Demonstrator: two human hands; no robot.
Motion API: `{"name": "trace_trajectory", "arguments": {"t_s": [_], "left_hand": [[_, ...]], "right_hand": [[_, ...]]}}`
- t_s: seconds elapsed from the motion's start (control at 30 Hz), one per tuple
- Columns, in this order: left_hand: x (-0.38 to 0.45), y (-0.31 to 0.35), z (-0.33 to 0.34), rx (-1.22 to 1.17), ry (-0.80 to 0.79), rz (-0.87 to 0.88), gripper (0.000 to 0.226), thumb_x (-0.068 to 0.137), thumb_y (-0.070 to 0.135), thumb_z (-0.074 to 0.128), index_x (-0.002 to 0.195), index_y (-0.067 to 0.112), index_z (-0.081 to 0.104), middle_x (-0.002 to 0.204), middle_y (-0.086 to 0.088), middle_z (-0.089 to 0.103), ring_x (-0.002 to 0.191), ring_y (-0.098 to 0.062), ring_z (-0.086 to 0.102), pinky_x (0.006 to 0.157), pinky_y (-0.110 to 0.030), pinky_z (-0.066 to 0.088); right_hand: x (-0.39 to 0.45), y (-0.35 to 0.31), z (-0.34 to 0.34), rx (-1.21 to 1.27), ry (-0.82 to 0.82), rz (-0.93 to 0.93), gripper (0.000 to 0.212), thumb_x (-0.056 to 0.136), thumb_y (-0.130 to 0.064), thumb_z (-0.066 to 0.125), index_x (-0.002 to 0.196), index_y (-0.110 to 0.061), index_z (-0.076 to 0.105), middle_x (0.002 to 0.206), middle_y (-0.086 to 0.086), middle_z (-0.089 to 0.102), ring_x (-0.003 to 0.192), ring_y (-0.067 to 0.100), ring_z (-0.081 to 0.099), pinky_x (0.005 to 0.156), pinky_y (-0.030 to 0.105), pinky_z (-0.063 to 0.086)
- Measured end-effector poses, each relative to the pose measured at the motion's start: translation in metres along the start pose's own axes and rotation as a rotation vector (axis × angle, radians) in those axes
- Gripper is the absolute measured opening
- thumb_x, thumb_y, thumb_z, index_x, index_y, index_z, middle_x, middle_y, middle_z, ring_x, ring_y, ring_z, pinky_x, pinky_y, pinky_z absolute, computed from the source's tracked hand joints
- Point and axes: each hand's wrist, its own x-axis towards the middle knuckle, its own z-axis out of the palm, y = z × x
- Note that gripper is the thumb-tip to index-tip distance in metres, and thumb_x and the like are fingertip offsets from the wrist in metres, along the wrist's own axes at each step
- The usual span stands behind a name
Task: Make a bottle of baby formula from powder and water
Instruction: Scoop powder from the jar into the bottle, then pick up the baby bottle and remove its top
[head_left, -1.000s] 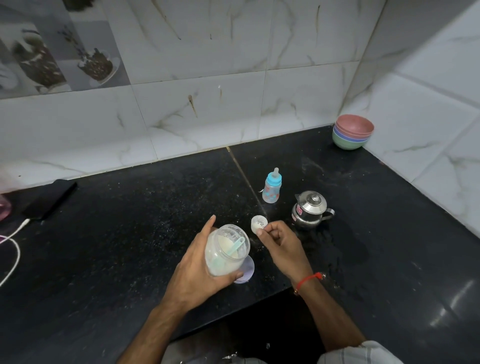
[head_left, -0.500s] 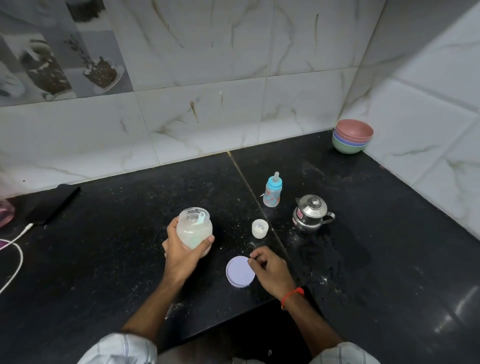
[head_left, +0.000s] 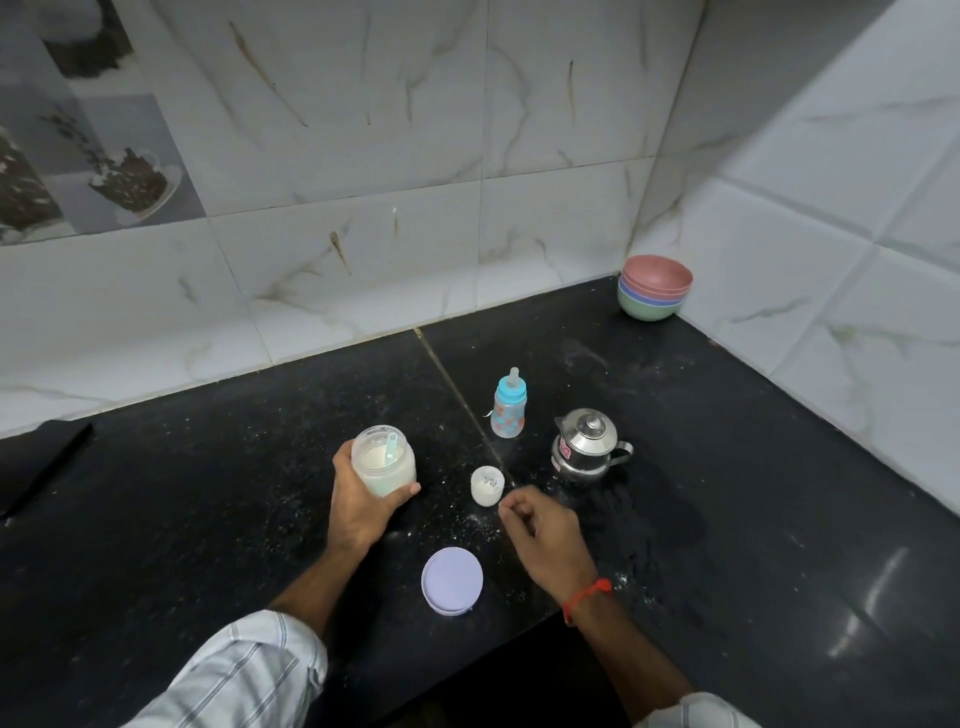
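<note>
One dark phone (head_left: 41, 462) at the far left edge, lying flat on the black counter (head_left: 208, 493). Left of centre, my left hand (head_left: 361, 501) wraps one open powder jar (head_left: 383, 460), fingers and thumb curled round its body, jar upright with white powder inside and one pale blue scoop (head_left: 392, 448) poking up out of it. One round lilac lid (head_left: 452, 581) lies flat lower centre, near the counter's front edge, between my two forearms, touching neither hand. One small white cap (head_left: 487, 485) stands just right of the jar, mouth up, white powder scattered on the counter around it. My right hand (head_left: 545, 535) sits just below and right of that cap, fingers curled in, fingertips close to it; can't tell if they pinch anything or touch the cap. One red thread band (head_left: 587, 597) on that wrist. One baby bottle (head_left: 509, 408), blue collar and teat on, stands upright centre frame, above the cap, well apart from both hands. One steel kettle (head_left: 587, 447) with lid just right of the bottle. One stack of four bowls (head_left: 654, 286) in the upper right corner against the tiles.
</note>
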Motion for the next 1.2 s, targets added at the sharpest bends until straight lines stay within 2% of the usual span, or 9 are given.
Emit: {"name": "trace_trajectory", "arguments": {"t_s": [0.13,0.27,0.4,0.6,0.77,0.93,1.03,1.1,1.2], "left_hand": [[-0.008,-0.005,-0.002,-0.001,-0.035,-0.016,0.148,0.055,0.02,0.104,0.162,0.016,0.002,0.166,-0.008,0.022,0.154,-0.027,0.026,0.113,-0.022,0.04],[-0.035,-0.004,0.0,0.231,0.044,0.063,0.166,0.041,0.064,0.097,0.164,0.018,-0.004,0.173,-0.01,0.001,0.16,-0.032,0.002,0.13,-0.054,0.01],[-0.069,0.013,0.003,0.303,0.111,0.217,0.146,0.048,0.08,0.079,0.163,0.031,0.003,0.172,0.002,0.005,0.157,-0.027,0.012,0.121,-0.053,0.018],[-0.091,0.034,0.007,0.356,0.116,0.431,0.096,0.082,0.066,0.064,0.159,0.047,0.011,0.169,0.012,0.012,0.152,-0.022,0.02,0.114,-0.051,0.027],[-0.094,0.048,0.013,0.356,0.057,0.473,0.069,0.09,0.063,0.058,0.152,0.054,0.029,0.165,0.03,0.004,0.148,0.003,0.003,0.113,-0.044,0.022],[-0.094,0.073,0.029,0.304,-0.011,0.406,0.089,0.086,0.069,0.063,0.16,0.04,0.023,0.168,0.02,0.012,0.151,-0.002,0.011,0.116,-0.04,0.024],[-0.093,0.088,0.042,0.117,-0.114,0.292,0.097,0.073,0.074,0.073,0.153,0.036,0.032,0.161,0.014,0.034,0.15,-0.002,0.032,0.117,-0.024,0.035],[-0.096,0.094,0.048,-0.015,-0.164,0.191,0.065,0.075,0.056,0.081,0.13,0.034,0.052,0.127,0.016,0.064,0.12,-0.003,0.063,0.093,-0.018,0.056],[-0.108,0.099,0.053,0.066,-0.198,0.23,0.035,0.084,0.042,0.074,0.115,0.034,0.059,0.104,0.015,0.071,0.097,0.002,0.071,0.076,-0.017,0.058]], "right_hand": [[0.051,-0.022,-0.016,-0.1,0.181,-0.164,0.008,0.093,-0.01,0.07,0.1,-0.013,0.07,0.084,0.003,0.061,0.075,0.015,0.055,0.073,0.032,0.052],[0.111,-0.042,-0.024,-0.164,0.169,-0.064,0.048,0.095,-0.016,0.069,0.14,-0.011,0.054,0.125,0.013,0.055,0.108,0.025,0.059,0.098,0.042,0.052],[0.163,-0.043,-0.018,-0.24,0.009,0.104,0.086,0.09,-0.018,0.077,0.159,-0.016,0.026,0.152,0.02,0.038,0.137,0.037,0.043,0.114,0.048,0.041],[0.198,-0.019,-0.001,-0.385,-0.118,0.2,0.088,0.089,-0.014,0.077,0.158,-0.021,0.024,0.141,0.023,0.053,0.131,0.04,0.051,0.111,0.049,0.045],[0.174,-0.038,-0.02,-0.315,-0.063,0.115,0.075,0.088,-0.011,0.077,0.151,-0.016,0.036,0.135,0.019,0.058,0.127,0.033,0.056,0.104,0.043,0.048],[0.107,-0.09,-0.049,-0.128,-0.082,-0.022,0.065,0.08,-0.033,0.087,0.134,-0.02,0.053,0.115,-0.002,0.062,0.1,0.013,0.06,0.077,0.005,0.047],[0.064,-0.102,-0.053,0.037,-0.168,-0.035,0.051,0.073,-0.039,0.089,0.117,-0.027,0.067,0.104,-0.012,0.073,0.095,0.007,0.071,0.082,0.021,0.059],[0.04,-0.104,-0.05,0.197,-0.169,0.01,0.05,0.07,-0.045,0.085,0.116,-0.031,0.069,0.107,-0.012,0.076,0.101,0.005,0.072,0.091,0.034,0.06],[0.011,-0.106,-0.04,0.342,-0.128,0.096,0.054,0.069,-0.049,0.084,0.116,-0.03,0.064,0.102,-0.009,0.075,0.095,0.005,0.073,0.089,0.033,0.061]]}}
